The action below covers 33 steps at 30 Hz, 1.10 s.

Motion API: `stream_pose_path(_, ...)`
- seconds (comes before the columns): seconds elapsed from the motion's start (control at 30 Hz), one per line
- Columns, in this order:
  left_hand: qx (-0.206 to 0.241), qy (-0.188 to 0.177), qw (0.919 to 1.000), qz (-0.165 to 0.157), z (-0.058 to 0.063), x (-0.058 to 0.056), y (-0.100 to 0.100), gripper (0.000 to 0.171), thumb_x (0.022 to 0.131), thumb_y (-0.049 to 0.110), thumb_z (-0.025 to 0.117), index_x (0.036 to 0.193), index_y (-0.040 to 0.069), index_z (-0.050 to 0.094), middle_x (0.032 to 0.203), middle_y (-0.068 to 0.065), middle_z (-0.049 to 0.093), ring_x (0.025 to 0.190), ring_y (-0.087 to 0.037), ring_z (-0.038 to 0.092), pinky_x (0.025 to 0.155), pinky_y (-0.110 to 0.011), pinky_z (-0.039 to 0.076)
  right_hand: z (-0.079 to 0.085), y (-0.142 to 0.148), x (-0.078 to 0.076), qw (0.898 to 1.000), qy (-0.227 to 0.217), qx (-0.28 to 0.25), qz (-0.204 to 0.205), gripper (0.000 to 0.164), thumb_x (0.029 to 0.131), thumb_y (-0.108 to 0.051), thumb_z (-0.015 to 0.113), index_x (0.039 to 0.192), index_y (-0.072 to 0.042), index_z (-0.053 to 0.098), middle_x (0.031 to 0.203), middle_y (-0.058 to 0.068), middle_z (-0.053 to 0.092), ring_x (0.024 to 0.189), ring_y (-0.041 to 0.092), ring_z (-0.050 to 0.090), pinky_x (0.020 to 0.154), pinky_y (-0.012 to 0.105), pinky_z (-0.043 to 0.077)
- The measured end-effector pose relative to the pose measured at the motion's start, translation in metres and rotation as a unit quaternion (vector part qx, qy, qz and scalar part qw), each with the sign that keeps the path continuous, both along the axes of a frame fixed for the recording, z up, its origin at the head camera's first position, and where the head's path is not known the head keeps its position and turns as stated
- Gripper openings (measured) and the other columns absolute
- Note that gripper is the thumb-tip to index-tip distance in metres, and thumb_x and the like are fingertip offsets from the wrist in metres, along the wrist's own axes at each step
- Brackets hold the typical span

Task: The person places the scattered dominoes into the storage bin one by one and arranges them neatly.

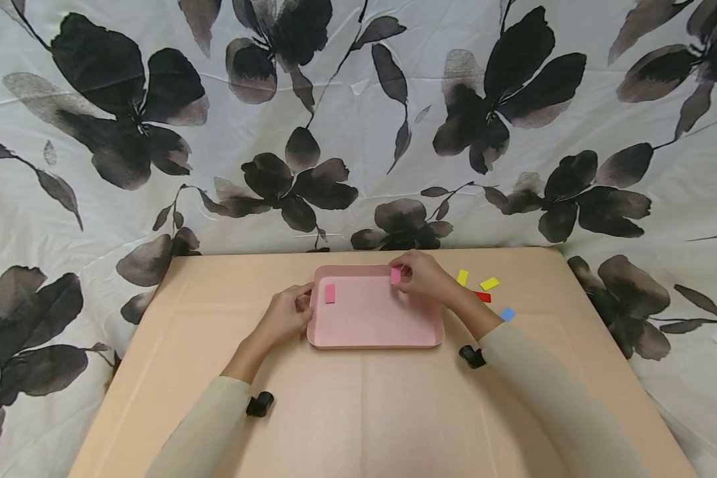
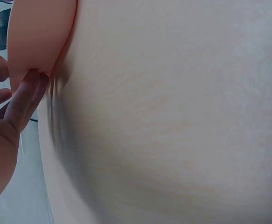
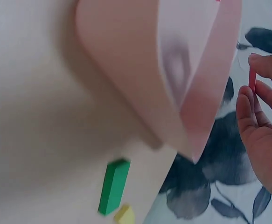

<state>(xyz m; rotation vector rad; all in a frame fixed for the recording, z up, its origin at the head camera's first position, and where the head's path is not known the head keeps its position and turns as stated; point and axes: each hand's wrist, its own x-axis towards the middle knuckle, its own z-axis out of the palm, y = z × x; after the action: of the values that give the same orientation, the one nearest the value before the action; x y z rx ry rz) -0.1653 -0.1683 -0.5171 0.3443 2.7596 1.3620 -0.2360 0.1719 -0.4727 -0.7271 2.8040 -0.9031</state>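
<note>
A shallow pink tray (image 1: 376,343) lies on the table, with one pink block (image 1: 330,293) near its left end. My left hand (image 1: 287,311) holds the tray's left side, fingertips (image 2: 29,88) against the outer wall in the left wrist view. Over the tray's far right part, my right hand (image 1: 421,273) pinches a second pink block (image 1: 396,275) between thumb and fingers. The right wrist view shows that block (image 3: 252,79) edge-on, raised off the tray.
Right of the tray lie two yellow blocks (image 1: 488,283), a red block (image 1: 482,297) and a blue block (image 1: 507,314), partly behind my right arm. A green block (image 3: 114,186) shows only in the right wrist view. Floral cloth (image 1: 394,133) hangs behind the table (image 1: 364,411).
</note>
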Motion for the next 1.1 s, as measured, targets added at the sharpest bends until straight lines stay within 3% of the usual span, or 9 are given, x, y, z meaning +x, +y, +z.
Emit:
stream_pose_path(0.27, -0.001, 0.008, 0.9999, -0.014, 0.003, -0.004, 0.007, 0.060, 0.087, 0.002, 0.069, 0.146, -0.004, 0.055, 0.123, -0.017, 0.069, 0.088, -0.020, 0.065, 0.070, -0.024, 0.054, -0.007, -0.023, -0.002, 1.000, -0.017, 0.021, 0.003, 0.049, 0.084, -0.017, 0.082, 0.130, -0.007, 0.071, 0.111, 0.007, 0.062, 0.098, 0.020, 0.059, 0.083, 0.031, 0.052)
stream_pose_path(0.47, -0.015, 0.009, 0.9998, -0.007, 0.003, -0.002, 0.004, 0.060, 0.087, 0.002, 0.069, 0.145, -0.004, 0.055, 0.119, -0.015, 0.070, 0.085, -0.019, 0.063, 0.068, -0.024, 0.053, -0.015, -0.045, -0.004, 0.998, -0.040, 0.021, 0.036, 0.050, 0.085, -0.018, 0.083, 0.131, -0.003, 0.068, 0.110, 0.008, 0.060, 0.096, 0.019, 0.058, 0.084, 0.028, 0.053)
stream_pose_path(1.1, -0.012, 0.001, 0.9999, -0.005, 0.002, -0.001, -0.001, 0.061, 0.087, 0.002, 0.070, 0.146, -0.002, 0.055, 0.117, -0.015, 0.070, 0.086, -0.020, 0.065, 0.069, -0.024, 0.054, -0.040, -0.110, -0.008, 0.996, -0.066, 0.011, 0.060, 0.039, 0.087, -0.015, 0.082, 0.122, -0.005, 0.067, 0.097, 0.005, 0.058, 0.088, 0.017, 0.056, 0.075, 0.024, 0.050)
